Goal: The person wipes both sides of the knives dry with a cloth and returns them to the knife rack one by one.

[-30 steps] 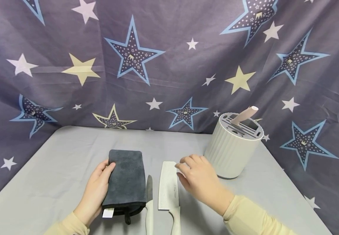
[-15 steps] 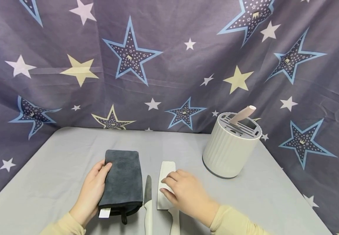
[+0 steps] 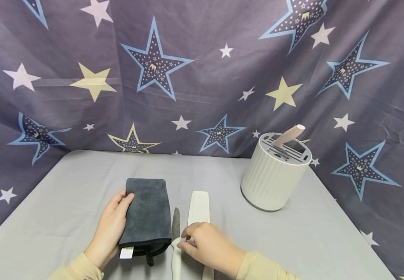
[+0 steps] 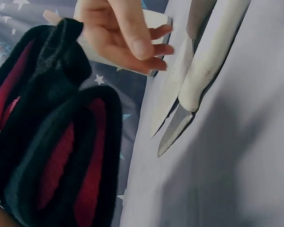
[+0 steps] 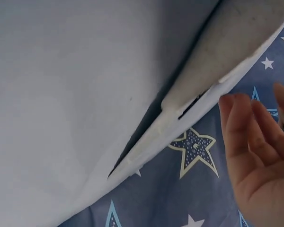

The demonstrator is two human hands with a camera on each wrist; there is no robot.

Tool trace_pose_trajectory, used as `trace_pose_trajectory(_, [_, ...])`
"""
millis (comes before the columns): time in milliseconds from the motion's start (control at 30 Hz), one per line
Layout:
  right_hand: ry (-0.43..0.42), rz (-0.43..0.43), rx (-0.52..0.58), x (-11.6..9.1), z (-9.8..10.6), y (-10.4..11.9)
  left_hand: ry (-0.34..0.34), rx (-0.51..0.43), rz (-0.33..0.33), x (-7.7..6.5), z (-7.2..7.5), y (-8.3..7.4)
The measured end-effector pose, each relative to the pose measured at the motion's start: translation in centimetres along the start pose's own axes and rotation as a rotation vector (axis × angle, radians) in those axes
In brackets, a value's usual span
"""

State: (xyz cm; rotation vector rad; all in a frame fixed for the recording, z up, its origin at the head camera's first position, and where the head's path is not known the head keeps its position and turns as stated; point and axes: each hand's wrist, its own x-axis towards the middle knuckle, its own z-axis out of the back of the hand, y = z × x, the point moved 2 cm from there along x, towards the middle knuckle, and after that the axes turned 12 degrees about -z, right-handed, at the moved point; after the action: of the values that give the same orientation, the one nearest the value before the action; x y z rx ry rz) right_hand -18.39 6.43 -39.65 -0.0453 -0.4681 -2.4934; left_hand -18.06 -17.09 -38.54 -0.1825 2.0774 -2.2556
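On the left in the head view, my left hand (image 3: 108,229) grips a folded dark grey cloth (image 3: 147,214) by its left edge, thumb on top. The cloth's folds (image 4: 57,165) show red inside in the left wrist view. A small knife (image 3: 176,256) with a pale handle lies right beside the cloth, blade pointing away. To its right lies a pale cleaver (image 3: 199,206), its lower part covered by my right hand (image 3: 211,247). That hand's fingers are loosely bent, their tips close over the small knife's handle; in the right wrist view the hand (image 5: 258,156) holds nothing.
A ribbed off-white knife block (image 3: 273,179) stands at the back right, one pink-handled piece (image 3: 289,135) upright in its slotted top. A grey cloth covers the table (image 3: 93,167). Behind it hangs a dark star-patterned curtain (image 3: 188,77).
My right hand has come from the right of the cleaver's blade, across it, toward me and leftward to the small knife's handle. The left hand and cloth shift only slightly.
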Motion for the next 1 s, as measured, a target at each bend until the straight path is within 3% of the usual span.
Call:
trace_pose_trajectory(467, [0.156, -0.212, 0.053, 0.7, -2.3, 0.9, -0.035, -0.078, -0.002, 0.0, -0.3, 0.4])
trace_pose_trajectory(633, [0.166, -0.228, 0.048, 0.8, -2.8, 1.0, -0.038, -0.120, 0.002, -0.2, -0.2, 0.7])
trace_pose_trajectory(1000, [0.212, -0.268, 0.036, 1.1, -3.4, 1.0, -0.027, -0.121, 0.000, -0.1, -0.4, 0.9])
